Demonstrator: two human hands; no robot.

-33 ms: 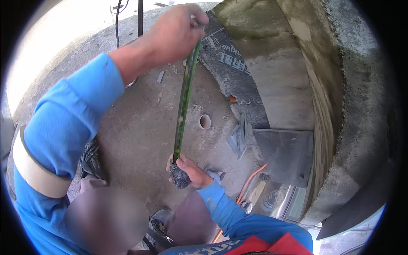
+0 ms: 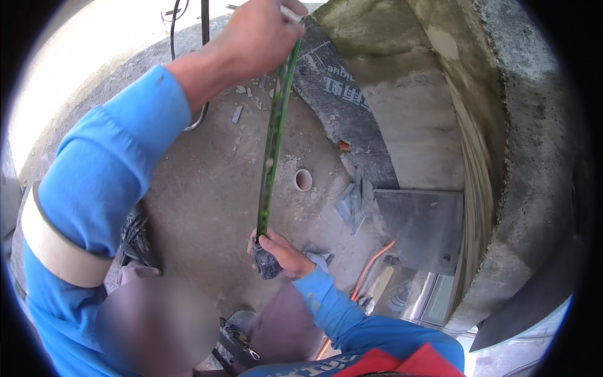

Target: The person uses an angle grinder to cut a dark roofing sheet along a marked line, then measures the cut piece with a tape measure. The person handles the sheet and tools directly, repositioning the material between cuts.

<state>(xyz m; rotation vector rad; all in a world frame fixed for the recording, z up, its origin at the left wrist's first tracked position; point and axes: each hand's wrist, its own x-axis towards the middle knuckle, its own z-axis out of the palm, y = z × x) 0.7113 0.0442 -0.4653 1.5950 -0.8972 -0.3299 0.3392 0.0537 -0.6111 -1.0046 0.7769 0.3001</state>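
Observation:
A tape measure's green blade (image 2: 274,141) stretches between my two hands, slanting up from the middle of the view to the top. My left hand (image 2: 262,39), at the upper edge, is closed with its fingertips pinching the blade's far end. Below, my right hand (image 2: 286,254) grips the dark, scuffed tape measure case (image 2: 266,262) with the thumb beside the blade's mouth. A cream roll of tape (image 2: 63,242) rings my left upper arm over the blue sleeve. The blade hangs clear of the dusty floor (image 2: 201,188).
A round pipe opening (image 2: 303,180) shows in the floor. To the right are a dark printed sheet (image 2: 348,119), a grey tile (image 2: 421,226), an orange hose (image 2: 372,264) and a rough wall (image 2: 540,157). A bent metal tube (image 2: 204,107) stands behind my left wrist.
My left hand has shifted slightly up, drawing the blade's end farther from the case. My right hand and the case are almost where they were, a touch to the right.

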